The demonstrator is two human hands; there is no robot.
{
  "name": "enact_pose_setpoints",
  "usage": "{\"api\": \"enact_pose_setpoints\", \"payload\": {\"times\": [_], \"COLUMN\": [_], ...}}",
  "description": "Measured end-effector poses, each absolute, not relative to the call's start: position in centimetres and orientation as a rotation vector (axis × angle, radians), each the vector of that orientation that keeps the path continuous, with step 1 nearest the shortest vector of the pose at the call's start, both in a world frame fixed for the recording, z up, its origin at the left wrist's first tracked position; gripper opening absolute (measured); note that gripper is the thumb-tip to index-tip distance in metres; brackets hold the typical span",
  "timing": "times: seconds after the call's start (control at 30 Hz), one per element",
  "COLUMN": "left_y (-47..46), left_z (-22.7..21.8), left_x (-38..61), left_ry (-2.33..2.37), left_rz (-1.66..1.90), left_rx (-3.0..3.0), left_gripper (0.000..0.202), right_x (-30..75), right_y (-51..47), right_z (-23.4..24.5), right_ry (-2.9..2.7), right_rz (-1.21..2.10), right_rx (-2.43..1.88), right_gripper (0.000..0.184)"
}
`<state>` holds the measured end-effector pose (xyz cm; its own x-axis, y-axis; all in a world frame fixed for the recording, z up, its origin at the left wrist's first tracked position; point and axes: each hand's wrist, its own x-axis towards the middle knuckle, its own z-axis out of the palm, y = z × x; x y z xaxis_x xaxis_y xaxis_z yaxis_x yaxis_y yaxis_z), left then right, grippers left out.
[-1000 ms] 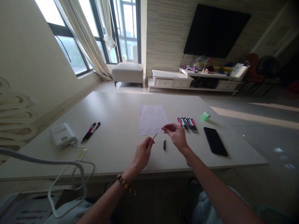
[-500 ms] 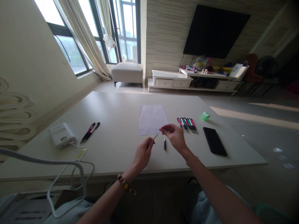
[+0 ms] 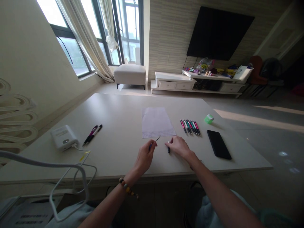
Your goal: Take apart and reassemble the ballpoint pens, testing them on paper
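My left hand [image 3: 145, 155] is closed around a partly hidden pen piece, dark blue where it shows. A thin refill [image 3: 158, 138] sticks out of it toward the upper right. To the right, my right hand [image 3: 179, 146] is down at the table, thumb and fingers closed on the upper end of a short black pen barrel [image 3: 168, 150]. The barrel's lower end shows below the fingertips. Just beyond both hands lies a sheet of paper [image 3: 155, 120] with lines of handwriting along its near edge.
Several coloured pens [image 3: 190, 127] lie in a row right of the paper, near a green-and-white small box [image 3: 209, 119] and a black phone [image 3: 218, 144]. At left are a few pens [image 3: 92, 135] and a white power bank [image 3: 63, 138] with a cable [image 3: 68, 165] looping over the table edge.
My right hand has left the refill's tip and come down to the black pen barrel, closing on it. My left hand stays in place, holding the piece with the refill.
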<state>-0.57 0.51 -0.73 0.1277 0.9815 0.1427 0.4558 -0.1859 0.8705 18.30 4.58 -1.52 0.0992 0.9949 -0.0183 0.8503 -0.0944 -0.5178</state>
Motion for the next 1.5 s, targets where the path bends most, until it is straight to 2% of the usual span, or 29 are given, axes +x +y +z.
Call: {"api": "enact_pose_setpoints", "payload": {"times": [0.07, 0.2, 0.3, 0.4, 0.9, 1.13, 1.5], "left_y": [0.5, 0.5, 0.5, 0.5, 0.7, 0.8, 0.6], "left_z": [-0.7, -0.7, -0.8, -0.9, -1.0, -0.8, 0.1], "left_x": [-0.6, -0.6, -0.6, -0.6, -0.3, -0.3, -1.0], "left_ry": [1.393, 1.38, 1.386, 1.392, 1.408, 1.419, 1.385], "left_rz": [0.99, 0.985, 0.977, 0.967, 0.936, 0.911, 0.848], "left_rx": [1.737, 1.733, 1.727, 1.732, 1.772, 1.782, 2.075], "left_gripper": [0.03, 0.03, 0.03, 0.03, 0.031, 0.03, 0.022], "right_x": [18.1, 17.6, 17.2, 16.7, 16.4, 15.7, 16.9], "right_y": [4.7, 5.3, 5.3, 4.7, 4.0, 3.5, 3.2], "right_z": [-1.9, -0.8, 0.8, 1.8, 1.7, 1.4, 2.2], "right_ry": [-1.807, -1.441, -1.164, -1.111, -1.163, -1.365, -1.668], "right_rz": [0.606, 0.842, 0.862, 0.864, 0.85, 1.039, 1.147], "right_rx": [-1.975, -1.604, -1.282, -1.162, -1.158, -1.137, -1.159], "right_gripper": [0.019, 0.024, 0.03, 0.032, 0.034, 0.035, 0.023]}}
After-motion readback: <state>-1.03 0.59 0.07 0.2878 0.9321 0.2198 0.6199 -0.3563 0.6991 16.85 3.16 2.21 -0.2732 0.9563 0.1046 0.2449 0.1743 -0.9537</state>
